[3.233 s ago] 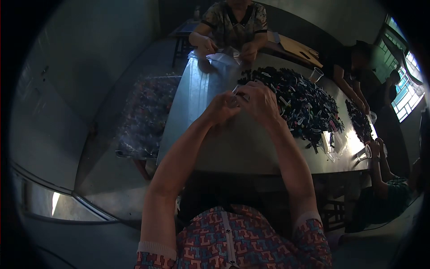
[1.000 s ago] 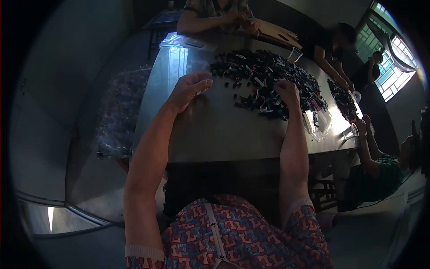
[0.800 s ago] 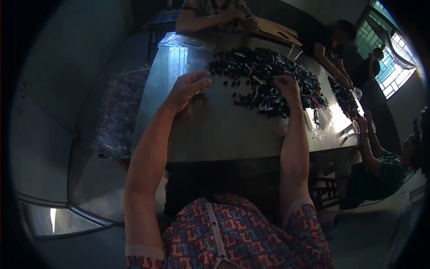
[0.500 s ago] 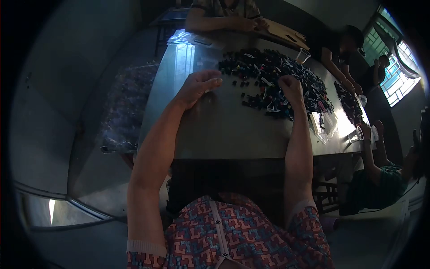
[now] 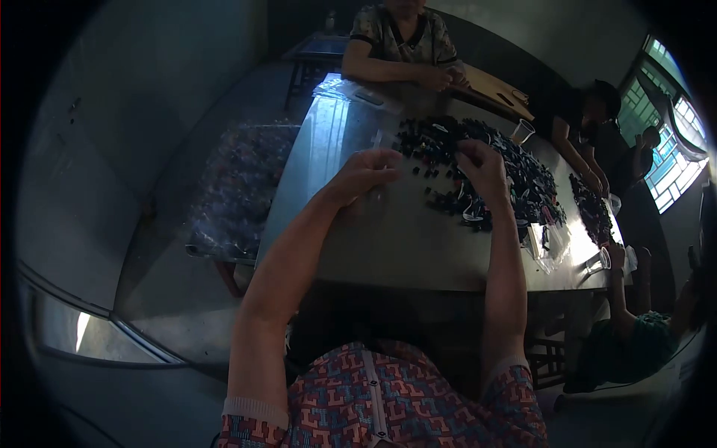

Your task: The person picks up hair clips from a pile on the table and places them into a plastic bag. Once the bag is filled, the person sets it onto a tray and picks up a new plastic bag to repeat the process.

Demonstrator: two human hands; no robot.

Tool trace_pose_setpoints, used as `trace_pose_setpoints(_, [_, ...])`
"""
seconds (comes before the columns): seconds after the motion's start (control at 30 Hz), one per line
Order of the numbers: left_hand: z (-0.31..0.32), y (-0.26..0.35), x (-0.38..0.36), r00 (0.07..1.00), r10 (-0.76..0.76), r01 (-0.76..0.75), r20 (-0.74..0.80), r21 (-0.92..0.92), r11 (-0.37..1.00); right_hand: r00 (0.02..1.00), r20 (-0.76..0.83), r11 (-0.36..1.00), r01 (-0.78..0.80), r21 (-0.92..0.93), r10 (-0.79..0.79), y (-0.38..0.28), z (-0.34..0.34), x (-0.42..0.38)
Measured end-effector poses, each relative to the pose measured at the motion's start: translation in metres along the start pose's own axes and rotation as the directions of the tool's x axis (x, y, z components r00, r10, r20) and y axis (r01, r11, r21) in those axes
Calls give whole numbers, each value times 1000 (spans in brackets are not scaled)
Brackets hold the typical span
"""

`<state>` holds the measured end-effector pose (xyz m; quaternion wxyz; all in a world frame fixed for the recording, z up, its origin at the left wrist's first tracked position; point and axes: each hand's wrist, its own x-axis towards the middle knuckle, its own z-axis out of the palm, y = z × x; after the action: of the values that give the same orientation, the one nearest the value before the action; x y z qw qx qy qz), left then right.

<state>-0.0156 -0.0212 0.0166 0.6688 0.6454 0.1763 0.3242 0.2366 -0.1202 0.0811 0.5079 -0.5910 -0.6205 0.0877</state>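
My left hand (image 5: 364, 176) is above the metal table (image 5: 373, 250), left of a heap of small dark pieces (image 5: 526, 168). Its thumb and fingers are curled together around what looks like a thin clear plastic bag (image 5: 379, 140), only faintly visible. Over the heap's left part, my right hand (image 5: 485, 170) is closed in a pinch, with a small dark piece (image 5: 468, 150) showing at the fingertips. What kind of piece it is, I cannot make out. White and a few coloured bits lie among the dark ones.
Clear bags (image 5: 549, 246) lie at the table's right front, others (image 5: 340, 89) at its far left. A plastic cup (image 5: 523, 132) stands behind the heap. One person (image 5: 403, 52) sits opposite; others work at a second heap (image 5: 590, 209). A plastic-covered stack (image 5: 239, 187) stands left.
The head view has shifted, so the table appears lower and further right. Against the heap, my right hand has moved left, nearer my left hand. The left hand has barely moved over the table.
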Motion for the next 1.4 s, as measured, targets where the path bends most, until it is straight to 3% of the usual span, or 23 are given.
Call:
trace_pose_setpoints(0.07, [-2, 0, 0, 1000, 3, -3, 21, -4, 1000, 988, 152, 1000, 8, -17, -5, -37, 12, -3])
trace_pose_setpoints(0.1, [-2, -1, 0, 999, 8, -8, 50, -12, 1000, 988, 155, 1000, 7, -14, -5, -50, 19, -4])
trace_pose_setpoints(0.17, [0, -1, 0, 999, 14, -14, 31, -2, 1000, 960, 191, 970, 224, -97, -203, -68, 33, -6])
trace_pose_setpoints(0.2, [1, -2, 0, 1000, 21, -21, 11, 7, 1000, 960, 191, 970, 224, -98, -202, -71, 40, -6])
trace_pose_setpoints(0.27, [0, -2, 1, 999, 26, -27, 38, 21, 999, 889, 222, 857, 449, -251, -401, -75, 50, -4])
trace_pose_setpoints(0.3, [-1, -3, 1, 997, 31, -34, 65, 34, 999, 888, 224, 857, 451, -250, -401, -76, 54, -3])
trace_pose_setpoints(0.37, [-3, -4, 2, 997, 33, -37, 70, 57, 998, 853, 216, 745, 521, -416, -475, -77, 60, -2])
trace_pose_setpoints(0.5, [-1, -4, 2, 997, 51, -55, 62, 56, 997, 861, 188, 742, 503, -443, -472, -80, 62, -5])
trace_pose_setpoints(0.57, [1, -4, 2, 997, 55, -57, 53, 27, 998, 912, 138, 804, 406, -434, -386, -82, 58, -5])
trace_pose_setpoints(0.7, [1, -6, 4, 998, 43, -43, 48, 5, 999, 926, 98, 845, 372, -385, -364, -79, 56, -5])
trace_pose_setpoints(0.97, [-2, -14, 8, 988, 122, -121, 99, -19, 992, 875, 223, 679, 476, -559, -429, -80, 69, -9])
trace_pose_setpoints(1.1, [-5, -16, 9, 984, 139, -144, 108, 41, 989, 886, 251, 712, 464, -528, -391, -85, 71, -9])
trace_pose_setpoints(1.2, [-1, -11, 6, 977, 171, -161, 130, -87, 983, 890, 259, 792, 452, -410, -374, -85, 68, -6])
trace_pose_setpoints(1.27, [-1, -7, 4, 990, 102, -94, 97, -77, 993, 937, 207, 927, 321, -194, -281, -81, 62, 1])
trace_pose_setpoints(1.3, [-1, -7, 4, 997, 33, -28, 67, -69, 997, 937, 209, 927, 320, -194, -280, -78, 59, 3])
trace_pose_setpoints(1.37, [-1, -5, 3, 997, 34, -25, 73, -124, 992, 981, 133, 990, 142, -10, -139, -68, 55, 6])
trace_pose_setpoints(1.4, [-1, -4, 3, 996, 38, -24, 78, -175, 984, 981, 132, 990, 143, -11, -140, -59, 54, 8])
